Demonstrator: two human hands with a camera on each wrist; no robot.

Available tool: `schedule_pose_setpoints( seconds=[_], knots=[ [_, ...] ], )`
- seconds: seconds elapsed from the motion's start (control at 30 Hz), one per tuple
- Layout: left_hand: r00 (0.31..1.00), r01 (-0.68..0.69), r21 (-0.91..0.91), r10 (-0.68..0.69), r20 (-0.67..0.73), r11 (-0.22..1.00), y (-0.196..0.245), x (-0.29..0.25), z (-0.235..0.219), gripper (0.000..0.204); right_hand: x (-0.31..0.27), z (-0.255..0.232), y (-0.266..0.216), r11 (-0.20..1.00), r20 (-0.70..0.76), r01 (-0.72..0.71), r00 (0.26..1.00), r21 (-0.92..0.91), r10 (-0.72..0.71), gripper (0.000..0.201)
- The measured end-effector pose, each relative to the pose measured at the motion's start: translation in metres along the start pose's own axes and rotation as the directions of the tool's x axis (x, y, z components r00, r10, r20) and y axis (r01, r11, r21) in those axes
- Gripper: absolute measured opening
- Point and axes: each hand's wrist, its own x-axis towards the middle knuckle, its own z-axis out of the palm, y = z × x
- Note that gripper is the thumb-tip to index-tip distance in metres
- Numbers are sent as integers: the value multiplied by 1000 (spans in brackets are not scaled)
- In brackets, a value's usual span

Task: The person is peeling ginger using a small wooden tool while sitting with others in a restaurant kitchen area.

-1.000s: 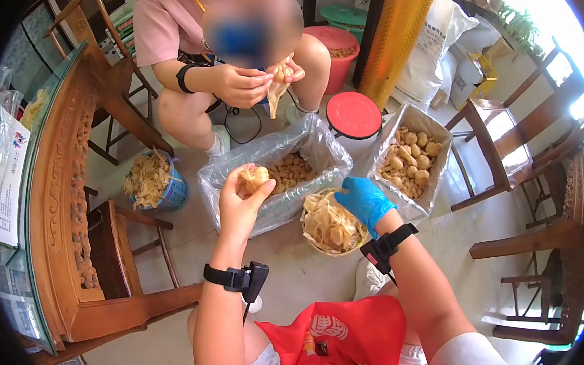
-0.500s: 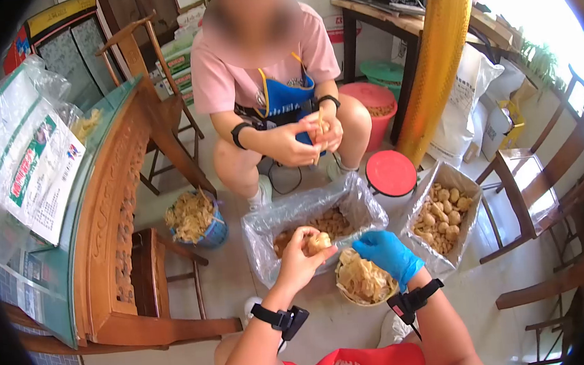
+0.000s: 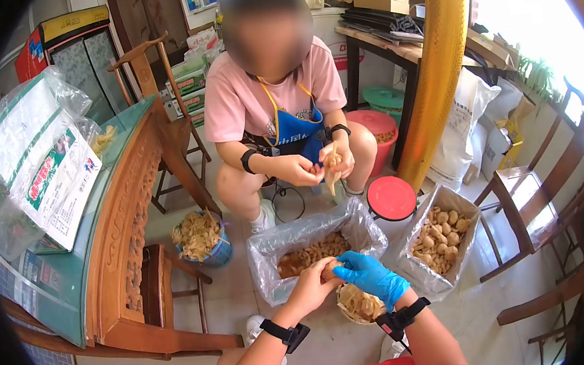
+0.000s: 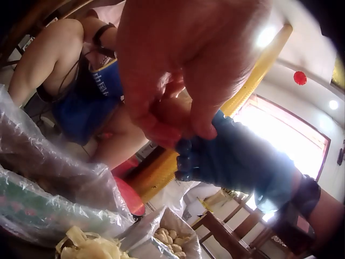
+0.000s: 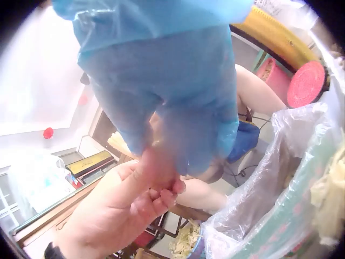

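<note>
A tan, rounded, bulb-like lump (image 3: pixel 331 268) is held up over the near side of a plastic-lined box (image 3: pixel 260 257). My bare left hand (image 3: pixel 309 292) grips it between thumb and fingers. My right hand (image 3: pixel 373 277), in a blue glove, meets it from the other side with its fingers curled in on the lump. In the right wrist view the gloved hand (image 5: pixel 161 91) hides most of the lump; the bare left hand (image 5: pixel 118 205) comes up from below. Below the glove stands a basket of pale, papery peelings (image 3: pixel 360 303). Brown pieces (image 3: pixel 318 250) lie inside the lined box.
Facing me, a seated person (image 3: pixel 276 108) handles a similar piece with a hanging strip. A second lined box (image 3: pixel 445 235) holds round tan lumps, beside a red-lidded tub (image 3: pixel 391 199). A blue bucket of peelings (image 3: pixel 200 236) and a carved wooden table (image 3: pixel 128 230) stand left.
My hands have come together at the lump; earlier the left held it alone, apart from the glove. The head view has tilted up, and the other person's hands have shifted slightly.
</note>
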Motion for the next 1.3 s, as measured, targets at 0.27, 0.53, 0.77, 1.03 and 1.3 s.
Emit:
schedule_pose_setpoints(
  seconds=[0.27,0.53,0.77,1.03,1.3],
  knots=[
    [973,-189,223,213,-86,956,4,-2,-3,42,-2,1,-19,998,31,58,998,-5,-58,42],
    [954,-245,419,294,-56,875,12,-8,-6,46,-2,2,-34,976,82,-114,992,184,100,39],
    [956,-279,423,292,36,862,17,-10,-14,42,-8,2,-21,1000,103,4,995,3,-4,44],
    [940,-335,366,337,61,868,12,-15,-14,45,-12,-1,-21,978,136,-19,991,208,-10,37],
    [932,-336,367,362,-3,867,13,-15,-12,47,-14,2,-23,987,93,69,992,147,-83,33]
  ],
)
